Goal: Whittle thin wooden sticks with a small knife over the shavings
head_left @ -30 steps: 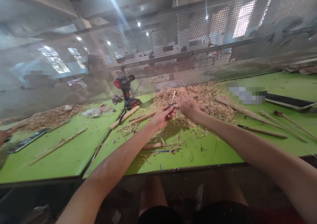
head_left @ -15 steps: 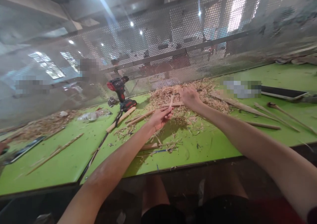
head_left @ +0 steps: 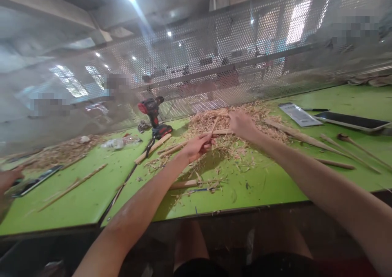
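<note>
- Thin wooden stick [head_left: 214,125]: in left fingertips, pokes up from them, leaning a bit to the right.
- Left hand [head_left: 197,147]: fingers closed, pinching the stick.
- Right hand [head_left: 241,124]: right of and beyond left fingers, over the shavings; fingers curled, blurred, can't tell if they grip anything.
- Pale wooden strip [head_left: 225,132]: runs between the two hands; can't tell if touched or just lying there.
- Shavings pile [head_left: 199,123]: beyond left fingers, spreads under and around right hand.
- Wood block [head_left: 185,184]: nearer the person than left fingers, by loose shavings.
- Cordless drill [head_left: 154,114]: upright on its battery, left of and beyond left fingers; flat wooden slat [head_left: 159,143] just in front of it.
- Long tapered wood piece [head_left: 301,137]: right of right fingers, end at the pile.
- White packet [head_left: 300,114], dark-faced slab [head_left: 353,120]: farther right of right fingers.
- Another person's hand [head_left: 9,179]: far left of left fingers, near a phone [head_left: 38,181].
- All on green tabletop [head_left: 275,187]; perforated screen [head_left: 196,69] beyond both hands.
</note>
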The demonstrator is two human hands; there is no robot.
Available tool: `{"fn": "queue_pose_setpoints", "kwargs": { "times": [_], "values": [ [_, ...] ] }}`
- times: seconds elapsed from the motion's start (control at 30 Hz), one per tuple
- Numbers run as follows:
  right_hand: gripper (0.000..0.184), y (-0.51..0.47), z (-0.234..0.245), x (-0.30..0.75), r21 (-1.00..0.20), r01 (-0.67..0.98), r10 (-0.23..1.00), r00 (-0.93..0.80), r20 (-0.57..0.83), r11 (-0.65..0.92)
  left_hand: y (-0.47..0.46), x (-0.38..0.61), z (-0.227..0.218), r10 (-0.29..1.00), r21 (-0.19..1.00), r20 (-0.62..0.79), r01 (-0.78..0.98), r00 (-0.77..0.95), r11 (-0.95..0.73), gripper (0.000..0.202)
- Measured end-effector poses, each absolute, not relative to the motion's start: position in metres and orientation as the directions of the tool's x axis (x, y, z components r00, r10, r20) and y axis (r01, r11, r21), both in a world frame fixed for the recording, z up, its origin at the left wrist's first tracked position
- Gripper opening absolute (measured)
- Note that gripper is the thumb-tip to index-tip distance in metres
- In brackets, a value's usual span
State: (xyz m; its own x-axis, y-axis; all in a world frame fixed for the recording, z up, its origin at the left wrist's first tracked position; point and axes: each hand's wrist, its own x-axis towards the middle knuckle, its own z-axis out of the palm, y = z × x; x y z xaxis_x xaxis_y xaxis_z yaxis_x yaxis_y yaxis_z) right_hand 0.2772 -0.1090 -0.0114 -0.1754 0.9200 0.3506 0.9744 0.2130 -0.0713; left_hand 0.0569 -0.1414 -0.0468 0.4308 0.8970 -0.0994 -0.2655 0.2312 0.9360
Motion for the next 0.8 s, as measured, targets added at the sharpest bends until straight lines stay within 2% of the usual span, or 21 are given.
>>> {"fn": "queue_pose_setpoints", "kwargs": {
  "times": [0.1, 0.27, 0.33, 0.47, 0.6, 0.8],
  "values": [
    [0.032, -0.115, -0.019, 0.262, -0.028, 0.957, 0.916, -0.267, 0.298, 0.288, -0.140, 0.056, -0.045, 0.908, 0.929, -0.111, -0.283, 0.404, 0.239, 0.021],
    [0.032, -0.124, -0.034, 0.243, 0.163, 0.915, 0.872, -0.401, 0.281, 0.368, -0.146, 0.059, -0.039, 0.902, 0.900, -0.128, -0.334, 0.414, 0.281, 0.025],
    [0.032, -0.129, -0.037, 0.236, 0.198, 0.906, 0.859, -0.418, 0.296, 0.373, -0.149, 0.061, -0.037, 0.902, 0.888, -0.136, -0.353, 0.410, 0.294, 0.027],
    [0.029, -0.138, -0.035, 0.229, 0.209, 0.911, 0.846, -0.408, 0.343, 0.355, -0.152, 0.062, -0.033, 0.901, 0.870, -0.126, -0.391, 0.415, 0.302, 0.032],
    [0.033, -0.141, -0.034, 0.227, 0.205, 0.907, 0.860, -0.416, 0.297, 0.368, -0.152, 0.062, -0.033, 0.882, 0.856, -0.129, -0.398, 0.453, 0.329, 0.035],
    [0.035, -0.134, -0.038, 0.227, 0.222, 0.915, 0.837, -0.398, 0.375, 0.336, -0.146, 0.061, -0.042, 0.874, 0.834, -0.088, -0.446, 0.477, 0.327, 0.029]
  ]
}}
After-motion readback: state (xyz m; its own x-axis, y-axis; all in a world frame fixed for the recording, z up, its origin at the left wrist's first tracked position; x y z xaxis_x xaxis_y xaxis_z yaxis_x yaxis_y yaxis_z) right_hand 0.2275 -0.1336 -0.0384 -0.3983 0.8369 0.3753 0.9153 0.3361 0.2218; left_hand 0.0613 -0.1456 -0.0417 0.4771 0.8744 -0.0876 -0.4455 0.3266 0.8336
